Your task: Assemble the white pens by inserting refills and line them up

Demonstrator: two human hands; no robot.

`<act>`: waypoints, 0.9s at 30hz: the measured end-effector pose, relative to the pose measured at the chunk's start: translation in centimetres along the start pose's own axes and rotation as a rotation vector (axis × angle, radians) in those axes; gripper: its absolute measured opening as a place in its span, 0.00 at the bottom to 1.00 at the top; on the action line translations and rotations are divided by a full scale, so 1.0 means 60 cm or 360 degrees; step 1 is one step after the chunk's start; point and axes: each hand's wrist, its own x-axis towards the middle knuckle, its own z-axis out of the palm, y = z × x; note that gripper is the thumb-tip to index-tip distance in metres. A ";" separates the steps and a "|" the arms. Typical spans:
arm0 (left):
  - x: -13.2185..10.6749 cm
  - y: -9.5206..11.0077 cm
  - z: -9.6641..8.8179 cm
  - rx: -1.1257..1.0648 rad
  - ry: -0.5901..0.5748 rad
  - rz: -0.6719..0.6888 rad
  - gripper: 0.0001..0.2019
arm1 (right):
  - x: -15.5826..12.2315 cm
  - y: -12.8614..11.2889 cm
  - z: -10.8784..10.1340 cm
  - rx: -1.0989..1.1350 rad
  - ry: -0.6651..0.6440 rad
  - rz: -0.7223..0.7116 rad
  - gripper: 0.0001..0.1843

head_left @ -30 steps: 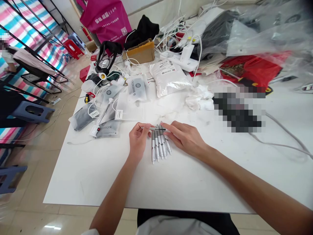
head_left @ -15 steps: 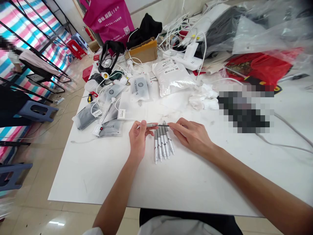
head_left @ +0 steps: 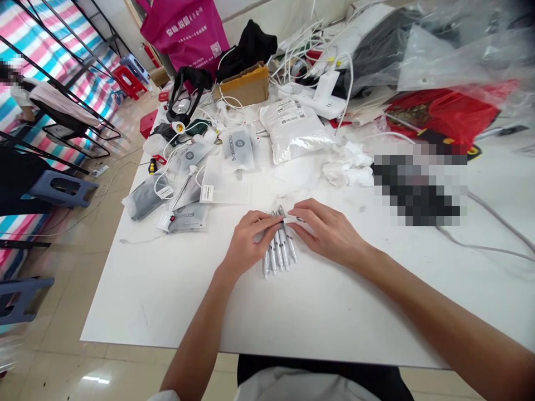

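Observation:
A white pen barrel (head_left: 290, 220) lies level between my hands, just above the table. My right hand (head_left: 324, 225) pinches the barrel with thumb and fingertips. My left hand (head_left: 253, 239) is closed with thumb and index finger on the other end of the pen, where a dark bit shows by the fingertips; the rest of that end is covered by the fingers. Under and beside the hands, several white and grey pens (head_left: 281, 253) lie side by side on the white table (head_left: 317, 312). My left hand hides part of them.
Frosted packets (head_left: 239, 149) and a bagged dark item (head_left: 146, 197) lie at the left. Behind stand a white plastic parcel (head_left: 296, 131), crumpled tissue (head_left: 349, 167), a cardboard box (head_left: 242, 86) and a power strip (head_left: 317, 100) with tangled cables. A red bag (head_left: 463, 114) lies at the back right.
My left hand has turned over, palm down, and moved slightly right. The thin black rod between the hands is out of sight, and my right fingers now hold a white barrel.

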 end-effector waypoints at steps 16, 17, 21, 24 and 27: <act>-0.020 0.040 0.021 -0.0526 -0.0266 -0.0383 0.13 | 0.008 -0.049 -0.016 0.1037 0.0493 0.0233 0.31; -0.021 0.042 0.023 -0.0603 -0.0294 -0.0391 0.13 | 0.005 -0.051 -0.017 0.1009 0.0489 0.0183 0.35; -0.024 0.052 0.027 -0.0769 -0.0350 -0.0341 0.14 | -0.001 -0.052 -0.019 0.0826 0.0516 0.0084 0.38; -0.024 0.055 0.028 -0.0675 -0.0323 -0.0281 0.15 | -0.005 -0.047 -0.014 0.0743 0.0597 0.0084 0.36; -0.024 0.055 0.028 -0.0625 -0.0278 -0.0253 0.17 | -0.017 -0.039 -0.002 0.0702 0.0675 0.0156 0.39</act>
